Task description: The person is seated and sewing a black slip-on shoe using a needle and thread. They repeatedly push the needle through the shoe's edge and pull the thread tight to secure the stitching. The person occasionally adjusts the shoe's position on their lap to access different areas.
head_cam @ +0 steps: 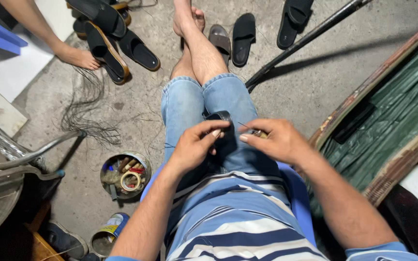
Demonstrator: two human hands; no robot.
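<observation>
Down by the left knee, a round tin [125,175] on the concrete floor [136,104] holds a roll of tape and small tools, and nearer the lower edge stands a smaller can [109,235] whose contents I cannot make out. Over the lap, the left hand [195,144] pinches the near edge of a small dark strap piece [220,117] (its long axis seems to run away from the body, along the thigh), thumb and forefinger closed on it. Just to its right, almost touching, the right hand [276,140] is clenched around a small metal tool [257,132], a thin point aimed left toward the piece.
</observation>
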